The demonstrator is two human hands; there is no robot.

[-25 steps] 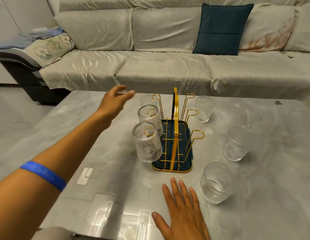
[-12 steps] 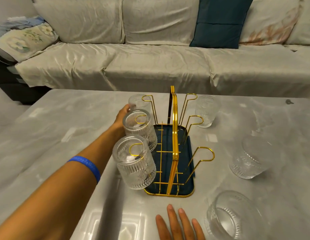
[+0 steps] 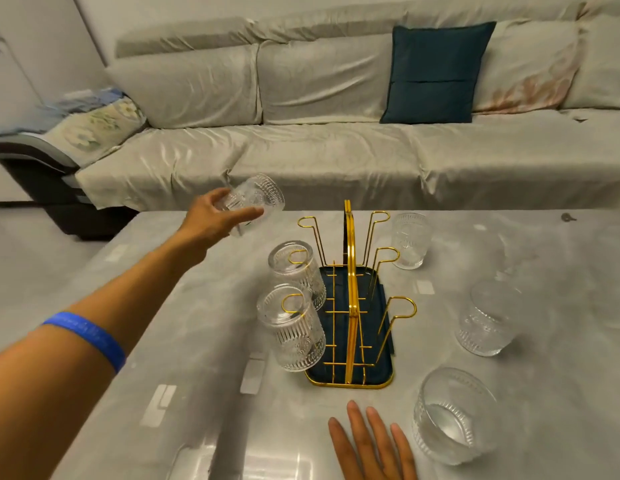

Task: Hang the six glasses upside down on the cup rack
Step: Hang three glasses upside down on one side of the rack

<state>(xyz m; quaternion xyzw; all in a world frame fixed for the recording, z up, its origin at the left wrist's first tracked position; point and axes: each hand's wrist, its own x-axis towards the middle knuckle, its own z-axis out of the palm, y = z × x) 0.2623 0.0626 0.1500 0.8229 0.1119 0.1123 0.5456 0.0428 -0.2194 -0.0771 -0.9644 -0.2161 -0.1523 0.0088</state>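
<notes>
The gold wire cup rack (image 3: 350, 299) with a dark blue tray stands mid-table. Two ribbed glasses hang upside down on its left pegs, a near glass (image 3: 291, 329) and a middle glass (image 3: 296, 268). My left hand (image 3: 211, 220) grips a third glass (image 3: 254, 202), tilted on its side in the air above the table, left of the rack's far left peg. Three glasses stand upright on the table to the right: a far one (image 3: 410, 240), a middle one (image 3: 488, 318) and a near one (image 3: 454, 415). My right hand (image 3: 374, 445) lies flat on the table, fingers spread.
The grey marble-look table (image 3: 163, 341) reaches to a long covered sofa (image 3: 301, 150) behind it, with a dark teal cushion (image 3: 436, 72). A small dark object (image 3: 568, 217) lies at the table's far right edge. A dark chair with cloths stands at far left.
My left hand closed on the glass that stood behind the rack's left side and lifted it up and to the left, tilting it. My right hand stayed flat on the table.
</notes>
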